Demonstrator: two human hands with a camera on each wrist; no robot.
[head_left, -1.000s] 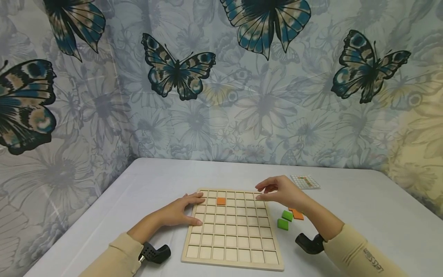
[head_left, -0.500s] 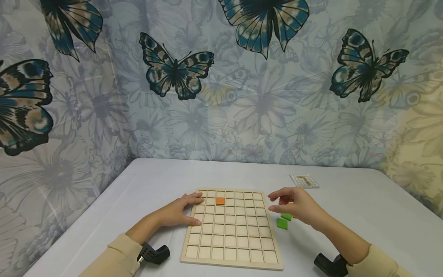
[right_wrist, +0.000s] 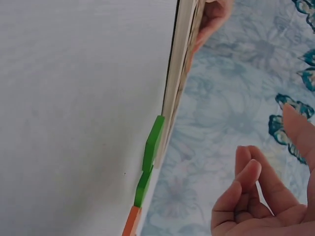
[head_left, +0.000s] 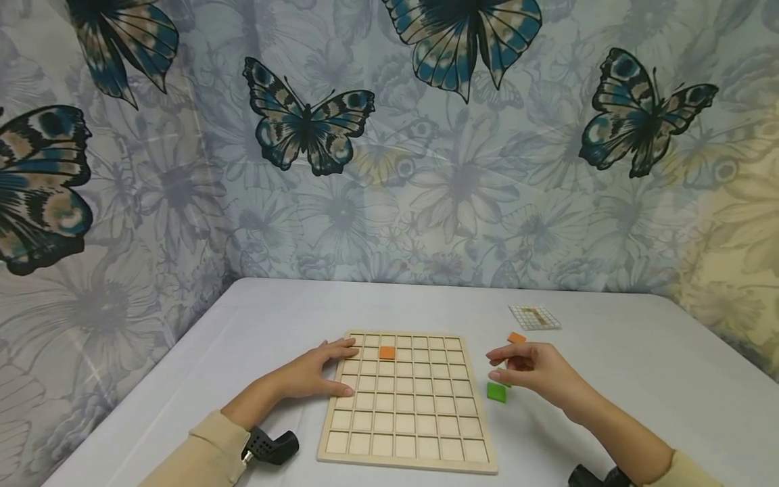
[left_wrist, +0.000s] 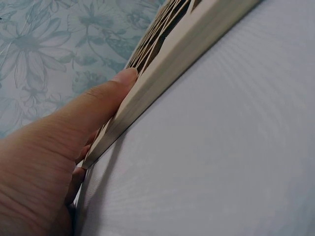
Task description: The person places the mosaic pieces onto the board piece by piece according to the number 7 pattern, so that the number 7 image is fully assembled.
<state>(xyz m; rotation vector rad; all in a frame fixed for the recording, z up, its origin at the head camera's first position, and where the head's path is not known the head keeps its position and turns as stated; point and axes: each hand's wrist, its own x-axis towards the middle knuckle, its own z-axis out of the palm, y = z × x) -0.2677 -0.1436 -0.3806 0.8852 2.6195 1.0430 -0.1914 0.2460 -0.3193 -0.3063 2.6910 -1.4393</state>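
The board [head_left: 406, 425] in front of me is pale, unpainted wood, flat on the white tabletop [head_left: 292, 308], its thin raised ridges marking off seven rows of seven square cells inside a plain rim. One orange tile [head_left: 387, 352] sits in it, in the second row from the far side, third cell from the left, bright and flat.

My left grip [head_left: 313, 372] is spread along the board's left side: the thumb lies on top of the rim, and the fingertips reach the edge farther up.

My right grip [head_left: 529, 368] holds nothing, thumb and fingertips apart with the fingers loosely bent. It hovers just right of the board, over the loose tiles. One green tile [head_left: 496, 393] lies in plain sight below my thumb; a second green tile [right_wrist: 142, 189], mostly hidden in the head view, shows beside it at the right wrist, both with thick, smooth sides. A loose orange tile [head_left: 516, 337] lies beyond my knuckles. Farther back is a small card [head_left: 534, 318] printed with a grid and a few coloured squares.
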